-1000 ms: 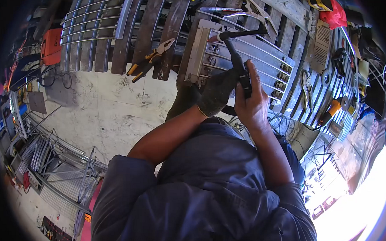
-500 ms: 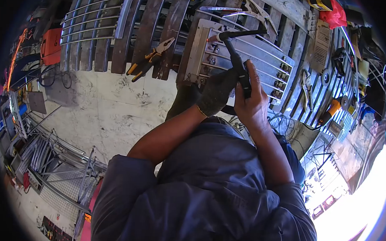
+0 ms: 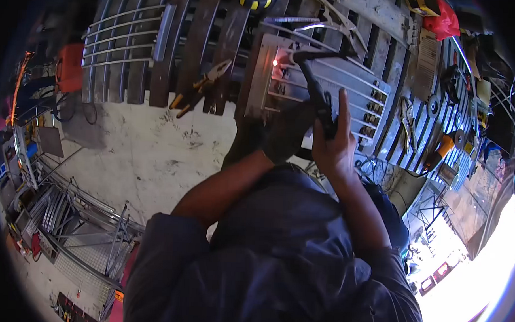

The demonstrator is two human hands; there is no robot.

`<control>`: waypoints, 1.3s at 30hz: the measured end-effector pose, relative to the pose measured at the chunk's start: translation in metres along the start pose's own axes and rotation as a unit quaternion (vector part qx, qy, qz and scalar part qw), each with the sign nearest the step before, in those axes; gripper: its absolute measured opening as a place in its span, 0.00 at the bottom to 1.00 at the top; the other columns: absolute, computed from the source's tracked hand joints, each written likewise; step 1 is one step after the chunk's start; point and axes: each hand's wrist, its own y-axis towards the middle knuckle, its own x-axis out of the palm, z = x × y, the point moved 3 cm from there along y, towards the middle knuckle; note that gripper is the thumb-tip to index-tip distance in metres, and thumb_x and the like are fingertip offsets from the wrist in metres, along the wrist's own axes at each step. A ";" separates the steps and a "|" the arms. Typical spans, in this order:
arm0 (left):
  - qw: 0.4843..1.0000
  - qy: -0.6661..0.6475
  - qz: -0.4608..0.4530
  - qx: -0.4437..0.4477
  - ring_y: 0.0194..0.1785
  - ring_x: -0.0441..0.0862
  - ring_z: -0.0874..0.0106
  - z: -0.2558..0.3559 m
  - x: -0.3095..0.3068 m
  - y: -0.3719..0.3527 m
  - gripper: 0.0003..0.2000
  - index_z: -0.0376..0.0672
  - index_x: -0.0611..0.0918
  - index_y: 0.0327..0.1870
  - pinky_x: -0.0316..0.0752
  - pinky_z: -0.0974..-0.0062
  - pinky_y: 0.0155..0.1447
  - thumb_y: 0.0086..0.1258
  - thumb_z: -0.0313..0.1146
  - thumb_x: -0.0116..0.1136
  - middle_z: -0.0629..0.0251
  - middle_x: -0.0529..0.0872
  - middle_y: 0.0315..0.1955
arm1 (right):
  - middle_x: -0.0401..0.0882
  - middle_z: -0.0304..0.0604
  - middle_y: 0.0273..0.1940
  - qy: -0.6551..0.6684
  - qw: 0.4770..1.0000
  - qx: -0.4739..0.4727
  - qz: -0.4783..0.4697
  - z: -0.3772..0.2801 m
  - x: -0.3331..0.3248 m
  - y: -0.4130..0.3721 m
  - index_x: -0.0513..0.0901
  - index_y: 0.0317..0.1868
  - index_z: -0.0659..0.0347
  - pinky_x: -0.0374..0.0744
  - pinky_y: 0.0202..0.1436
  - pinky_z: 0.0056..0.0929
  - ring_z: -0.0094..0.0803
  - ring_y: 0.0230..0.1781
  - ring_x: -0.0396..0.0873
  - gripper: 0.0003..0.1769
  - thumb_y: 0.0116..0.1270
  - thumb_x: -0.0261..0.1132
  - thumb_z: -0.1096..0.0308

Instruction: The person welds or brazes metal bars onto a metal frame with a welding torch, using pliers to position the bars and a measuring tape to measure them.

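My right hand point(image 3: 334, 149), bare, is closed around the handle of a black welding torch point(image 3: 312, 83), with one finger stretched along it. My left hand point(image 3: 287, 131), in a dark glove, is curled against the same handle from the left; its fingertips are hard to make out. A bright glow shows at the torch's tip, by the left edge of a flat metal plate point(image 3: 352, 83). Several thin metal rods point(image 3: 350, 96) lie across this plate, with small clamp-like pieces point(image 3: 376, 97) at their right ends.
Pliers point(image 3: 203, 88) lie on the slatted bench point(image 3: 185, 45) to the left, near a second rod grille point(image 3: 123, 37). Locking clamps point(image 3: 344, 25) stand behind the plate. At right are locking pliers point(image 3: 407, 118) and an orange-bodied grinder point(image 3: 441, 150). Metal stock point(image 3: 57, 205) is piled lower left.
A bright glow has appeared at the torch tip, and the surroundings look darker. Both hands keep their hold at nearly the same place; the view has shifted slightly.
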 end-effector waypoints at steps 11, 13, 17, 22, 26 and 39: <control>0.998 0.012 -0.042 0.039 0.75 0.84 0.44 -0.010 0.000 -0.013 0.26 0.36 0.79 0.79 0.85 0.54 0.74 0.80 0.23 0.63 0.43 0.84 0.72 | 0.87 0.72 0.68 0.009 1.000 -0.022 0.016 0.010 -0.006 -0.021 0.66 0.90 0.63 0.92 0.56 0.51 0.67 0.59 0.93 0.43 0.79 0.71 0.76; 0.990 -0.127 -0.039 -0.048 0.73 0.85 0.46 -0.003 -0.002 -0.011 0.25 0.36 0.79 0.78 0.86 0.55 0.72 0.81 0.23 0.64 0.44 0.85 0.71 | 0.87 0.72 0.69 0.019 0.999 -0.047 0.014 0.005 -0.005 -0.021 0.66 0.90 0.63 0.92 0.58 0.51 0.67 0.60 0.93 0.42 0.79 0.71 0.76; 0.998 0.004 -0.009 0.061 0.66 0.90 0.45 -0.016 0.002 -0.015 0.25 0.40 0.82 0.74 0.88 0.55 0.66 0.77 0.20 0.67 0.46 0.89 0.64 | 0.88 0.71 0.66 0.009 0.998 -0.066 0.009 0.001 -0.002 -0.021 0.66 0.91 0.62 0.92 0.56 0.52 0.66 0.58 0.93 0.43 0.79 0.71 0.75; 0.993 -0.105 -0.018 -0.050 0.63 0.91 0.45 -0.025 0.007 -0.022 0.27 0.39 0.82 0.74 0.88 0.53 0.64 0.73 0.18 0.68 0.47 0.90 0.63 | 0.87 0.72 0.66 0.004 0.996 -0.089 0.015 0.002 0.001 -0.022 0.65 0.90 0.64 0.92 0.56 0.52 0.66 0.58 0.93 0.43 0.79 0.70 0.76; 0.992 0.081 0.002 0.097 0.61 0.91 0.44 0.011 -0.012 -0.008 0.28 0.40 0.83 0.73 0.89 0.53 0.62 0.72 0.16 0.67 0.46 0.90 0.61 | 0.87 0.71 0.68 0.003 0.995 -0.096 0.019 -0.001 0.003 -0.022 0.65 0.90 0.66 0.92 0.57 0.52 0.66 0.59 0.93 0.42 0.79 0.70 0.77; 0.905 -0.355 -0.017 -0.235 0.68 0.84 0.74 -0.029 0.011 -0.026 0.26 0.42 0.77 0.82 0.78 0.68 0.75 0.95 0.49 0.56 0.67 0.87 0.66 | 0.90 0.70 0.57 -0.002 0.995 -0.098 0.015 -0.003 0.005 -0.019 0.66 0.90 0.61 0.91 0.52 0.54 0.65 0.51 0.94 0.43 0.79 0.71 0.76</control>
